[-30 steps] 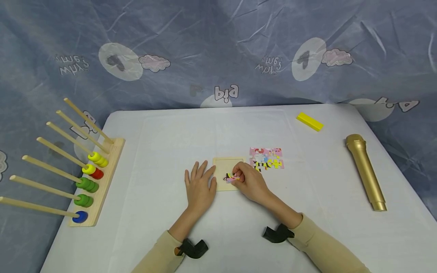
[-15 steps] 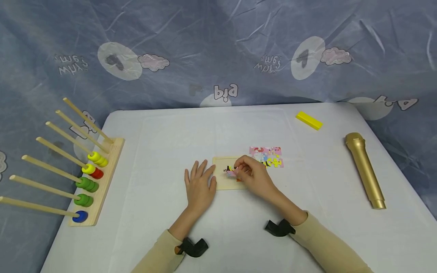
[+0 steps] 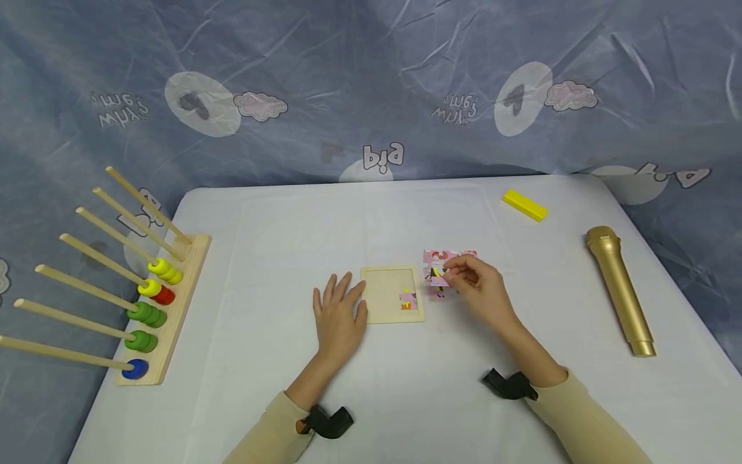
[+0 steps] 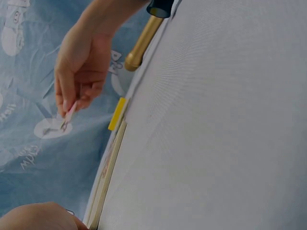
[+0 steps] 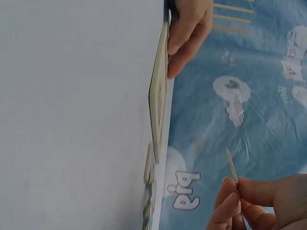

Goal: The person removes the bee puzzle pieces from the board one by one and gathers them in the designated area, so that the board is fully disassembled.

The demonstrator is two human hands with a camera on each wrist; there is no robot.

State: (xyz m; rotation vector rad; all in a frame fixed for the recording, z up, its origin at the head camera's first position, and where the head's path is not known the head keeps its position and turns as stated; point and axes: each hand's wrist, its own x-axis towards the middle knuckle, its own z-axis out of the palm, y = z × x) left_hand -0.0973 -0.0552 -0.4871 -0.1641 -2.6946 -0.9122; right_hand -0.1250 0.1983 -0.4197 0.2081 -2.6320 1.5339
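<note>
My left hand (image 3: 339, 319) lies flat with its fingers spread, fingertips at the left edge of a shallow wooden puzzle tray (image 3: 379, 298). In the tray's lower right corner sits one pink puzzle piece (image 3: 408, 300) with orange and yellow on it. To the right of the tray, my right hand (image 3: 481, 293) pinches another puzzle piece (image 3: 438, 279), pink with black and yellow. The right wrist view shows that held piece (image 5: 231, 165) edge-on, raised above the table between thumb and fingers. Below it lies a group of joined pink puzzle pieces (image 3: 435, 256), partly hidden by the hand.
A wooden peg stacker (image 3: 185, 283) with coloured rings stands at the left side of the table. A yellow block (image 3: 525, 205) lies at the back right. Closer to the right edge is a gold toy microphone (image 3: 621, 293). A printed blue-grey cloth (image 3: 324, 77) hangs behind.
My right hand has lifted a puzzle piece out of the tray and carried it right, over the group of pieces. One piece in the tray's corner is uncovered. The left hand stays put.
</note>
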